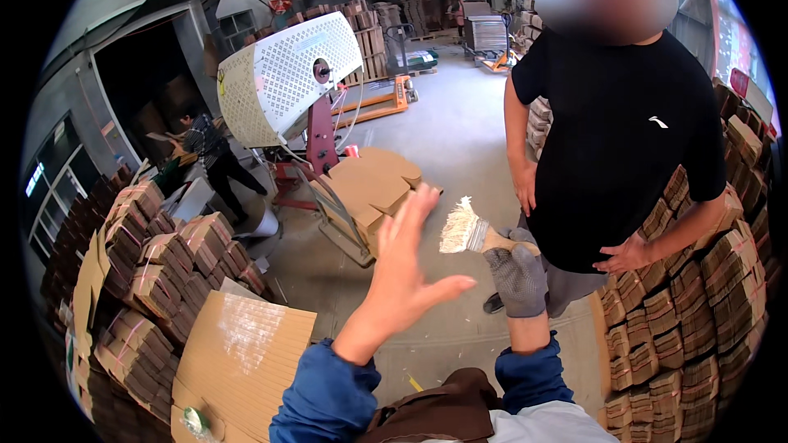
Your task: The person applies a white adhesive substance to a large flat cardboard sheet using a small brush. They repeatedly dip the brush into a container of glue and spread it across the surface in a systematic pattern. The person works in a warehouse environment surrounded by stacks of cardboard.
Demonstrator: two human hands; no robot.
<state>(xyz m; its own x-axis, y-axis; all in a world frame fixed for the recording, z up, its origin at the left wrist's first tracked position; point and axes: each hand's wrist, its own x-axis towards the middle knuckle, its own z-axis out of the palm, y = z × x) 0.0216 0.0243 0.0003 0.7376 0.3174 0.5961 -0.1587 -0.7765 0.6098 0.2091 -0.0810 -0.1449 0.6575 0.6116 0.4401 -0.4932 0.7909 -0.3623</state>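
My left hand (pixel 402 267) is bare and raised at the middle of the view, fingers spread and thumb out, holding nothing. To its right, my right hand (pixel 517 279) wears a grey knitted glove and grips a brush (pixel 486 237) by its wooden handle. The brush has pale, frayed bristles that point left and up. Its bristle end lies a short way from my left hand, not touching it. Both hands are in the air over the floor. Below my left forearm, to the left, lies a corrugated cardboard sheet (pixel 238 361) with whitish smears on it.
A person in a black shirt (pixel 616 148) stands close on the right, before tied cardboard stacks (pixel 698 303). More bundles (pixel 156 279) are piled on the left. Ahead stand a machine with a perforated white guard (pixel 287 74) and a cart of cardboard (pixel 369 180). A tape roll (pixel 195 420) lies lower left.
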